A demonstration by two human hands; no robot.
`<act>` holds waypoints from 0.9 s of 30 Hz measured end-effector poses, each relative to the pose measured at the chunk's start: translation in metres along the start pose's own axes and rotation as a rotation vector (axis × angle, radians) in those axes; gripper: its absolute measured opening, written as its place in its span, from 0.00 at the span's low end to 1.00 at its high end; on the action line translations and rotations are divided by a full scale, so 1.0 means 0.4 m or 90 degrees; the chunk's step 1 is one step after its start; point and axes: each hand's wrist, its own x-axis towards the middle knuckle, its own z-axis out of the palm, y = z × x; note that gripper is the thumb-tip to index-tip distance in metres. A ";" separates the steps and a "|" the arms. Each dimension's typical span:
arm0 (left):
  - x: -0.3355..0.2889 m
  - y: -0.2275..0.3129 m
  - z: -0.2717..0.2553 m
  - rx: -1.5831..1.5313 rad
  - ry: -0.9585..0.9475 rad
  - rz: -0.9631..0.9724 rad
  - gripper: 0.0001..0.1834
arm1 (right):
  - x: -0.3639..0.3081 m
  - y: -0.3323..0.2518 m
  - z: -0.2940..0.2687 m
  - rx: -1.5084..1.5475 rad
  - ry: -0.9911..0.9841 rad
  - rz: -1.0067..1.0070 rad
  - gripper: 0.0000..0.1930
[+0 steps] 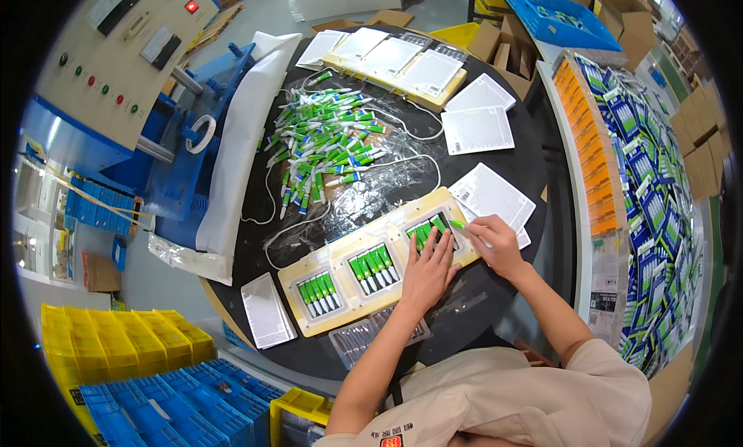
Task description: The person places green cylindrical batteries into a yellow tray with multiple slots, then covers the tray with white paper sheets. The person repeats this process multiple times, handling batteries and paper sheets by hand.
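Observation:
A long cream-yellow tray point(346, 244) lies at the near side of the round black table, with three framed recesses. Small green-and-white tubes point(317, 294) stand in rows in the left recess, and more tubes point(373, 269) fill the middle one. My left hand point(430, 272) rests with fingers spread over the tubes point(422, 232) in the right recess, partly hiding them. Just beside it, my right hand point(498, 244) pinches a single green tube point(458, 224) above the tray's right end. A large heap of the same tubes point(325, 133) lies further back.
White printed cards point(267, 311) are stacked left of the tray; others point(495, 195) lie right. Clear plastic blisters point(360, 340) sit in front. A second yellow tray point(395, 64) bears cards. A machine point(116, 60) stands left; packed cards point(646, 176) fill a bin at right.

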 end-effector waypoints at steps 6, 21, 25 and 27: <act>-0.015 -0.009 0.006 -0.012 0.028 0.004 0.32 | -0.031 0.000 0.039 -0.108 -0.057 -0.113 0.16; -0.043 -0.032 0.000 -0.039 0.030 -0.054 0.35 | -0.046 -0.024 0.070 -0.144 -0.194 -0.086 0.16; -0.043 -0.026 0.003 -0.022 0.043 -0.052 0.36 | -0.045 -0.032 0.065 -0.146 -0.166 -0.072 0.20; -0.037 -0.022 0.001 -0.024 0.032 -0.052 0.37 | -0.033 -0.036 0.065 -0.154 -0.203 -0.084 0.21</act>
